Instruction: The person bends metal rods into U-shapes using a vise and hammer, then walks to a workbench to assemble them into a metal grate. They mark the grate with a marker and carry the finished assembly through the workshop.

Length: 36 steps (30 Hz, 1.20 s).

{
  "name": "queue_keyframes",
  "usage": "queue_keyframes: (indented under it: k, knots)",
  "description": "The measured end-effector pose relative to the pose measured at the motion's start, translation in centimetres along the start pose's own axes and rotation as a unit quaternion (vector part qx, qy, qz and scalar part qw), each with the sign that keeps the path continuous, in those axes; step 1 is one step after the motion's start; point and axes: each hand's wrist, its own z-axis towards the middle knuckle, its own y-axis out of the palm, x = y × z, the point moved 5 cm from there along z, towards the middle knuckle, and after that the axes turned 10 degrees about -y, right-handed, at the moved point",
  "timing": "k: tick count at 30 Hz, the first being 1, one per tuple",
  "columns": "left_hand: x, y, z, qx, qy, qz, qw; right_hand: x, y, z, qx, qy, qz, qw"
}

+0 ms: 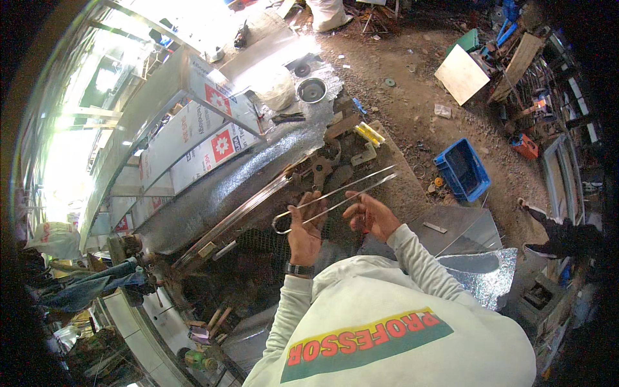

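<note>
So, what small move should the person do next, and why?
Perhaps close the left hand around the bent metal rod near its bend: that hand looks loosely open, while the rod's two legs extend well beyond it, toward the right.

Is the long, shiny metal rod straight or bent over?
Bent over: the long, shiny metal rod curves back at its left end, making two long sides.

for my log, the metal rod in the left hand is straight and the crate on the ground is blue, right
Not straight: the head view shows the metal rod in the left hand bent into a U. The crate is blue.
</note>
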Motion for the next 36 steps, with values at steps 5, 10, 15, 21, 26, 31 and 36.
queue_keyframes:
  k: [5, 10, 15, 21, 26, 31, 36]
  knots:
    - [-2.9, -3.1, 1.0, -0.157, -0.119, 0.218, 0.956, -1.1, -3.4, 2.3, 0.163, -0.110, -0.085, 0.977]
    - [-8.6, -16.2, 5.0, -0.134, -0.283, 0.467, 0.827, -5.4, -6.7, -2.1, 0.295, -0.241, -0.143, 0.914]
    - [-17.8, -26.5, 6.3, -0.114, -0.521, 0.501, 0.682, -9.0, -10.2, -10.0, 0.384, -0.294, -0.049, 0.874]
    - [-19.5, -28.5, 13.9, -0.238, -0.531, 0.519, 0.625, -11.5, -16.2, -12.9, 0.321, -0.340, 0.120, 0.876]
    - [-19.3, -15.8, 20.1, -0.374, -0.379, 0.711, 0.459, -16.7, -21.3, -12.8, 0.332, -0.347, 0.233, 0.846]
    - [-20.2, -3.7, 29.8, -0.329, -0.319, 0.850, 0.260, -24.0, -25.4, -12.3, 0.285, -0.348, 0.268, 0.852]
    - [-25.9, 24.5, 32.1, -0.199, -0.365, 0.497, 0.761, -29.9, -25.7, -9.0, 0.266, -0.264, 0.299, 0.878]
